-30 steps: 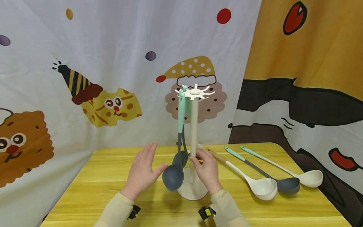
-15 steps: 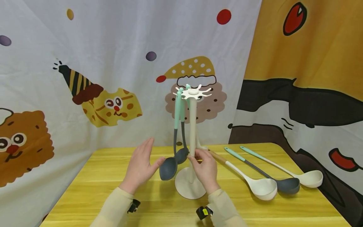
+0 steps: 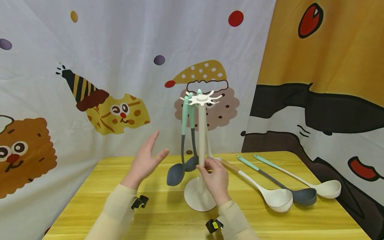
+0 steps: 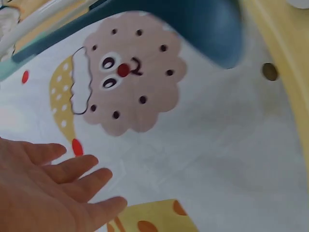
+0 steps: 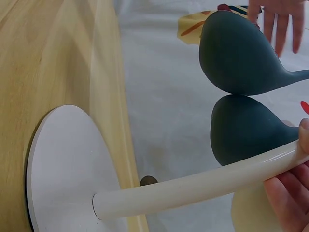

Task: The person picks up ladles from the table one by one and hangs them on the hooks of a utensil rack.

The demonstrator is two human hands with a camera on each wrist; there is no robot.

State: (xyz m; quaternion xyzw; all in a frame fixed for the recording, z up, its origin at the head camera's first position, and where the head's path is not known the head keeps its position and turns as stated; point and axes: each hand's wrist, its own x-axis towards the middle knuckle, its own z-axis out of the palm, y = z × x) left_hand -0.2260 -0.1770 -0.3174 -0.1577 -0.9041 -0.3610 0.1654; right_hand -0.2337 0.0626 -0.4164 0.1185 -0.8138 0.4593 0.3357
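Note:
A cream utensil stand [image 3: 201, 133] has a round base and a spoked hook top. My right hand [image 3: 215, 180] grips its pole [image 5: 203, 192] partway up, thumb and fingers round it. From the left hooks hang two dark grey ladles with mint handles, a front ladle [image 3: 175, 174] and a rear ladle [image 3: 190, 164]. Behind the pole, a pale utensil [image 3: 209, 145] is mostly hidden. My left hand [image 3: 144, 163], fingers extended, is raised to the left of the ladles, touching nothing. In the left wrist view its fingers are spread below a blurred dark ladle bowl [image 4: 207, 29].
To the right on the wooden table [image 3: 99, 196] lie three ladles: a white ladle [image 3: 279, 200] with a wood-coloured handle, a dark grey ladle [image 3: 304, 196] and a cream ladle [image 3: 330, 189], both mint-handled. A cartoon-printed curtain [image 3: 120, 50] hangs behind.
The hanging ladles have swung round to the left and back as the stand turned; the stand has shifted slightly left. My left hand has moved up and left, away from the ladles.

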